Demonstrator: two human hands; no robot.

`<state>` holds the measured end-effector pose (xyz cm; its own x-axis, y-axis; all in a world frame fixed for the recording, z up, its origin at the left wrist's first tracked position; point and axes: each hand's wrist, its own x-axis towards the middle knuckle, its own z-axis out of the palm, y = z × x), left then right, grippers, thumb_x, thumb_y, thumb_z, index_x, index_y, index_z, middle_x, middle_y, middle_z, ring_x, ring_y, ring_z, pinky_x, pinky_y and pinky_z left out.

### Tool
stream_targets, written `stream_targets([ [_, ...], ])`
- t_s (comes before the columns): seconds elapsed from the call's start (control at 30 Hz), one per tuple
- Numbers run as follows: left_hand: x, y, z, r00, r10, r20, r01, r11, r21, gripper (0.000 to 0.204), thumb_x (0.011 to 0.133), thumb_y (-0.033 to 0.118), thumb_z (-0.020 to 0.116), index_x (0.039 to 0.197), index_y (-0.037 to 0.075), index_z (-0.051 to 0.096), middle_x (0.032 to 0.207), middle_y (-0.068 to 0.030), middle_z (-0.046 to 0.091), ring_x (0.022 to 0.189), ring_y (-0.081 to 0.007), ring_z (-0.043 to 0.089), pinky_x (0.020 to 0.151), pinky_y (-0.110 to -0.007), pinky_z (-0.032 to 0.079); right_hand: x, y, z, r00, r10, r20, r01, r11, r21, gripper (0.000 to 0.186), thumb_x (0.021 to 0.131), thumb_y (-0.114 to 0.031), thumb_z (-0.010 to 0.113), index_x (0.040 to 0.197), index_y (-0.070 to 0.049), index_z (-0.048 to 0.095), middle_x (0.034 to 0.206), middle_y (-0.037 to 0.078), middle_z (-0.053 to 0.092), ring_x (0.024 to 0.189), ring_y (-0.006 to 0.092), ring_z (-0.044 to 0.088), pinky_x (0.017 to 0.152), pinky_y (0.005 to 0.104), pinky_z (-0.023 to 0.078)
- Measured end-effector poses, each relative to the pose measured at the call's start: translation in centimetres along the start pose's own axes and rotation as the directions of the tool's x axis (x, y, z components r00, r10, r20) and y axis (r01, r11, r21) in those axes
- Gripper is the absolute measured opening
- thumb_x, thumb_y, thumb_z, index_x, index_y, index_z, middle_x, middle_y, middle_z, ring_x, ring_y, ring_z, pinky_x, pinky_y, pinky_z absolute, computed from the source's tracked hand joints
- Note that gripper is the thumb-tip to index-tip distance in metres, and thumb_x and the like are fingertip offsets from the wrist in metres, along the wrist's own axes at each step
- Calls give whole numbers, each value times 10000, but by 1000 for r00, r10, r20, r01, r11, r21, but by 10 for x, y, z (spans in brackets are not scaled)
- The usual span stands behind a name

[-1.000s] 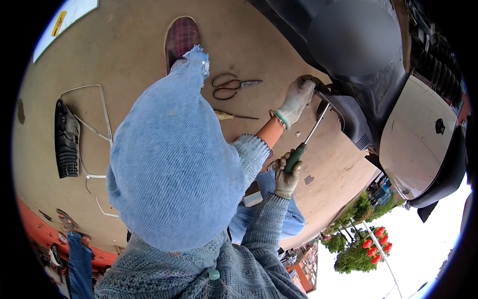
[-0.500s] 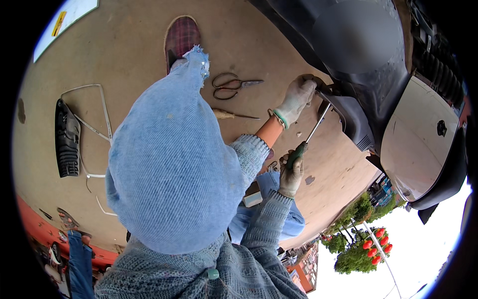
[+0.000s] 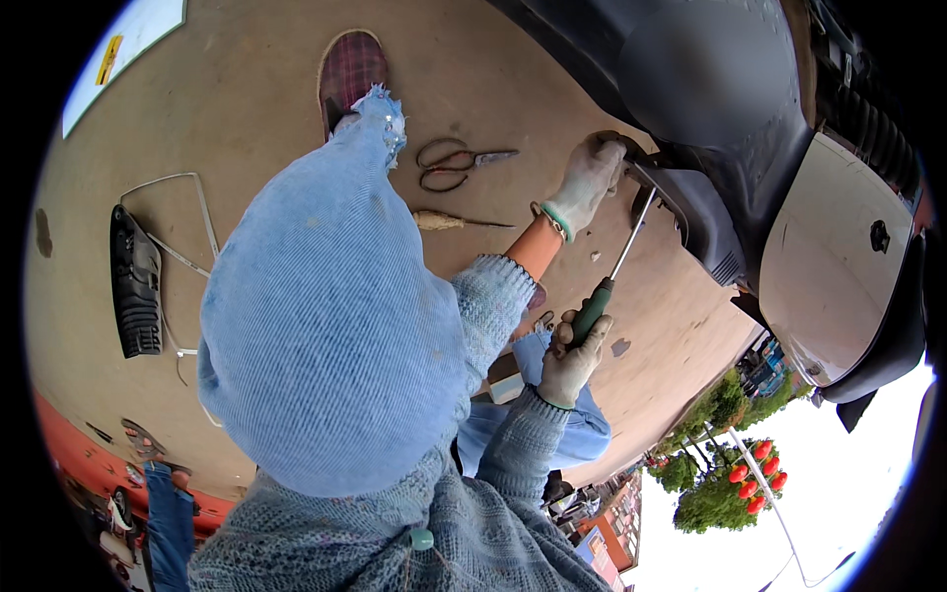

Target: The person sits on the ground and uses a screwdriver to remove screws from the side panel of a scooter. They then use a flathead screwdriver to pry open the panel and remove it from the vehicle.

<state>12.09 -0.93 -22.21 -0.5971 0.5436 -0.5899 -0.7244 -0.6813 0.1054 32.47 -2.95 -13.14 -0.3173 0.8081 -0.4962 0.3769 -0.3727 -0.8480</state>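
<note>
My left hand [image 3: 592, 178], in a pale glove, is closed on the edge of a dark curved plastic panel [image 3: 691, 212] at the front of a scooter [image 3: 834, 257]. My right hand [image 3: 574, 357], also gloved, is wrapped round the green handle of a screwdriver [image 3: 592, 315]. The long shaft runs up to the panel beside my left hand; exactly where the tip rests is too small to tell. A pair of scissors [image 3: 446, 165] and a pale-handled pointed tool [image 3: 440, 220] lie on the ground left of my left hand.
My raised denim knee [image 3: 326, 326] fills the middle. At the left lie a black plastic part [image 3: 135, 281] with pale strips [image 3: 210, 222] and a white board [image 3: 135, 30]. A person's blue trouser leg [image 3: 168, 523] shows lower left, trees [image 3: 705, 493] lower right.
My left hand, the screwdriver's shaft and the panel sit a little higher in the picture, and the whole view has shifted slightly. Both hands keep their holds.
</note>
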Motion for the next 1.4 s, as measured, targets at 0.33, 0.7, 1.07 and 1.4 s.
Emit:
stream_targets([
  [0.33,-1,2,2,997,-47,65,47,999,2,145,892,125,482,758,105,429,609,47,331,506,-61,295,470,-226,264,20,18,-19,968,128,218,-211,884,417,401,887,-299,592,1130,10,511,959,109,574,710,146,508,583,207,451],
  [0.7,-7,-1,-4,998,-51,47,51,999,4,144,899,117,482,768,116,423,609,45,335,511,-58,293,485,-221,272,12,29,-21,997,-15,-77,42,933,356,328,905,-240,576,1088,24,511,940,88,536,768,156,516,620,224,474],
  [1.07,-12,5,3,999,-4,39,3,1000,21,51,887,130,504,843,109,487,611,44,355,514,-61,302,497,-232,294,0,15,-4,955,153,253,-291,637,714,352,870,-148,615,1131,52,490,1092,153,530,880,204,501,750,257,488],
  [1.4,-8,-11,-14,998,-18,66,18,1000,-6,251,846,113,520,1090,61,494,629,45,397,478,-39,316,435,-199,286,37,40,-31,917,201,346,-400,462,792,352,846,-29,606,1143,95,464,1060,155,501,965,256,484,849,276,527],
])
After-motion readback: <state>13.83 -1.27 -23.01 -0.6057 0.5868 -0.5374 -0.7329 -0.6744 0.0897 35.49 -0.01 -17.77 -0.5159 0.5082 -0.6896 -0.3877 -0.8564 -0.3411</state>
